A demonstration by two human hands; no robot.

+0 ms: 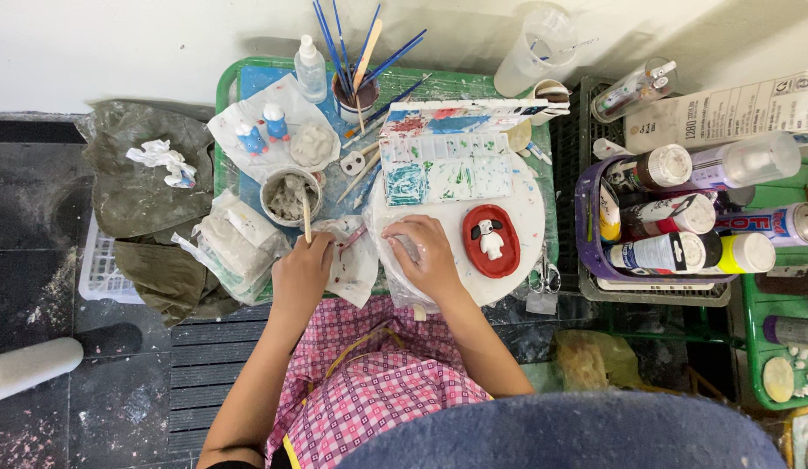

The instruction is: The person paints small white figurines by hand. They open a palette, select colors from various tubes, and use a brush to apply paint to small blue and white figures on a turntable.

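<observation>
Item in hand: a pale lump of clay (406, 246), lying on the near edge of the round white board (530, 213), under my right hand (426, 254). The fingers (410, 227) curl down over it, pressing; how tightly they close I cannot tell.

My left hand (301, 276) rests on a crumpled paper sheet (356, 269) just left of the board, fingers bent around a thin pink-tipped tool (353, 239).

On the board: a red oval dish (492, 241) carrying a small white dog figure (490, 236), and a paint palette (446, 167) smeared green and blue.

Further left: a small tub of grey paste (289, 196) with a wooden stick (306, 217) standing in it, two little blue-topped figures (263, 130) on paper, a wrapped clay block (230, 247).

Behind: a cup of blue-handled brushes (356, 91), a small clear bottle (311, 71), a clear plastic jug (536, 50).

Surface: a green desk (473, 85), paint-stained, set against a white wall (117, 43).

Right: a purple basket (586, 234) of paint bottles on a black crate (567, 148).

Room: dark tiled floor (39, 226), dusted white; olive cloth (143, 200) heaped at left.
</observation>
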